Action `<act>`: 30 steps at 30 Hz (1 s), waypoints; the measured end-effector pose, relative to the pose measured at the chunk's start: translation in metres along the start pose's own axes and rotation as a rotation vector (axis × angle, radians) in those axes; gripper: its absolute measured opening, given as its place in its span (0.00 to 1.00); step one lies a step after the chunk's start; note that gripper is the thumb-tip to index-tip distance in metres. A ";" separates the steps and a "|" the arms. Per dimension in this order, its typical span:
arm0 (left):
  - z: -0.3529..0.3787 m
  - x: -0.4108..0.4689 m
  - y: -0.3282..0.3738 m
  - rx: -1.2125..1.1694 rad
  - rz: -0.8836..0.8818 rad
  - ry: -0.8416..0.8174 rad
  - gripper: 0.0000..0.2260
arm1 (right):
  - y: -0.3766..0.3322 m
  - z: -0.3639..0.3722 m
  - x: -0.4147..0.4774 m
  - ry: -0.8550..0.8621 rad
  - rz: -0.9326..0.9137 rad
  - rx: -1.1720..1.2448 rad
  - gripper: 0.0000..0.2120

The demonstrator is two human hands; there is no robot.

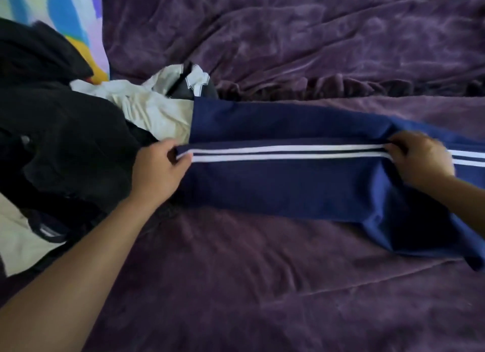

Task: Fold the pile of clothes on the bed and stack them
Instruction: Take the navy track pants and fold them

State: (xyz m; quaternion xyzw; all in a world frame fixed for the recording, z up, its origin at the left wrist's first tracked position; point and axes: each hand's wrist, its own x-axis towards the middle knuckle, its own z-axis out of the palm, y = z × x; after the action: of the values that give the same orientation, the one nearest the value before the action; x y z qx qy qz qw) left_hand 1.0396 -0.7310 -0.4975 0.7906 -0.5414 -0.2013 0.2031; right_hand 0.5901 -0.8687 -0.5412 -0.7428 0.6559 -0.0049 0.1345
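Two grips hold the navy track trousers [288, 186] taut along their white double stripe. The left grip [160, 168] pinches the trousers' end, and the right grip [420, 158] pinches the stripe farther along the leg. The trousers lie across the purple bedspread [236, 278]. At their left end sits the pile, a black garment [65, 141] and a white garment [154, 113].

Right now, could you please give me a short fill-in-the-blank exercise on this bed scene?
The left hand and right hand pinch the navy garment along its two ____ stripes.
The navy garment lies on a ____ blanket.
The black garment is heaped nearest the ____ hand.
Missing words: white; purple; left.
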 end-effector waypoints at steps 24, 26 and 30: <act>0.008 0.095 0.042 -0.184 -0.188 -0.039 0.10 | -0.060 0.061 -0.031 -0.382 -0.052 0.010 0.31; 0.001 0.084 0.095 -0.228 -0.072 -0.114 0.13 | -0.043 0.044 -0.040 -0.326 -0.021 0.112 0.28; 0.028 0.052 0.208 -0.219 0.194 -0.241 0.11 | 0.007 0.018 -0.075 -0.204 0.104 0.214 0.23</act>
State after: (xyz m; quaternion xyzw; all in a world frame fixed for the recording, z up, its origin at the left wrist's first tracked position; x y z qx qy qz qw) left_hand 0.8805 -0.8515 -0.4141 0.6781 -0.6102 -0.3319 0.2402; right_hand 0.5760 -0.7924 -0.5474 -0.6857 0.6722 0.0075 0.2790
